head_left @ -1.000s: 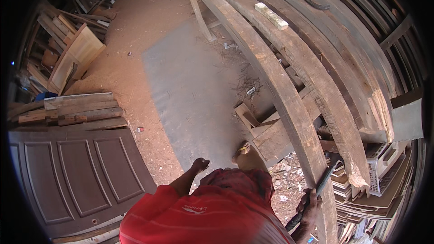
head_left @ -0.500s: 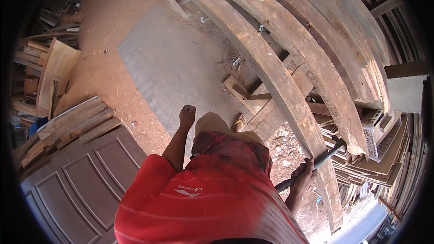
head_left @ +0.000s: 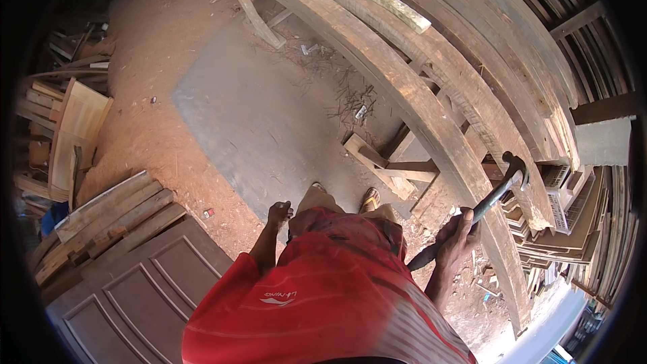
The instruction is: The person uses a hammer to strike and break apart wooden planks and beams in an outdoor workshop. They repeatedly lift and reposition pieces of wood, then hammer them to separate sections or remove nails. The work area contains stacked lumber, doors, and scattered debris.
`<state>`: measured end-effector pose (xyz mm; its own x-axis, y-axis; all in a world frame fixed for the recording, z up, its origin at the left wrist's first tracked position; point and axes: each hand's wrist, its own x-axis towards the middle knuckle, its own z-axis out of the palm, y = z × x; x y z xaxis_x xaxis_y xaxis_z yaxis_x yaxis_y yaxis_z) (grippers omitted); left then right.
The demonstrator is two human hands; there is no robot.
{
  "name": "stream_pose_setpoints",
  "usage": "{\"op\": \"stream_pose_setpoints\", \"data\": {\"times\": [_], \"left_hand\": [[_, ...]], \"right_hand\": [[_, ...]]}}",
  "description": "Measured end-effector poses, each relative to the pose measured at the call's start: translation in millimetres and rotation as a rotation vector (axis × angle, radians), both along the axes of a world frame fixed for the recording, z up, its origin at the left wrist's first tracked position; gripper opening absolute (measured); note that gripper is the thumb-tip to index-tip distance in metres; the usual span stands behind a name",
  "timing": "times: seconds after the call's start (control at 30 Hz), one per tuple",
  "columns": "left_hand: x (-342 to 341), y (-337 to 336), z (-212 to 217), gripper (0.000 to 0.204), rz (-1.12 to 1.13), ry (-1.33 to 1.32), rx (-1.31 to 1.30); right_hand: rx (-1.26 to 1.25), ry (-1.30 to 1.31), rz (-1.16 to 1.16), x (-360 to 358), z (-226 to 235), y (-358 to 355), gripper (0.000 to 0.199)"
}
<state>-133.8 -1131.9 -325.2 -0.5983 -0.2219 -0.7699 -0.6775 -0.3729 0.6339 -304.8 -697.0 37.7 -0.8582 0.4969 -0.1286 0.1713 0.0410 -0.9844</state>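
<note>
My right hand [head_left: 459, 232] is wrapped round the dark grip of a claw hammer [head_left: 497, 200]. The hammer points up and to the right, its head over the long wooden beams on my right side. Beneath it runs the nearest beam [head_left: 431, 118], a long brown timber; I cannot tell whether the hammer touches it. My left hand [head_left: 279, 216] hangs by my left side with its fingers curled in. Whatever it may hold is hidden.
More beams lie to the right, one bearing a short pale wood block [head_left: 399, 9]. A wooden trestle [head_left: 394, 172] stands under them, near scattered nails [head_left: 357, 102]. A brown panelled door [head_left: 145, 283] and stacked planks [head_left: 111, 222] lie at left. A white crate [head_left: 573, 212] sits at right.
The hammer has swung up, its head now higher in view. My left hand has dropped closer to my body. Both feet now show, and the surroundings have shifted slightly.
</note>
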Motion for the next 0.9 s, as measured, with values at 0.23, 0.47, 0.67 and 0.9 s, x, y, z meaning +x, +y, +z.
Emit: {"op": "stream_pose_setpoints", "data": {"times": [0.23, 0.47, 0.67, 0.9], "left_hand": [[-19.8, -66.8, 21.4, 0.022, 0.255, -0.01, -0.103], [-14.7, -100.5, 7.0, 0.029, 0.344, -0.128, 0.015], [-68.4, -114.8, 0.1, 0.018, 0.226, -0.142, 0.029], [-153.8, -164.4, 3.0, 0.028, 0.133, -0.191, -0.104]], "right_hand": [[-0.211, 0.023, 0.211, -69.4, -47.1, -84.0, 0.048], [-0.2, -0.139, 0.165, -87.3, -94.0, -101.3, 0.056], [-0.061, -0.091, 0.0, -104.1, -145.3, -122.6, 0.06], [-0.046, -0.076, -0.265, -141.9, -177.9, -163.1, 0.063]]}}
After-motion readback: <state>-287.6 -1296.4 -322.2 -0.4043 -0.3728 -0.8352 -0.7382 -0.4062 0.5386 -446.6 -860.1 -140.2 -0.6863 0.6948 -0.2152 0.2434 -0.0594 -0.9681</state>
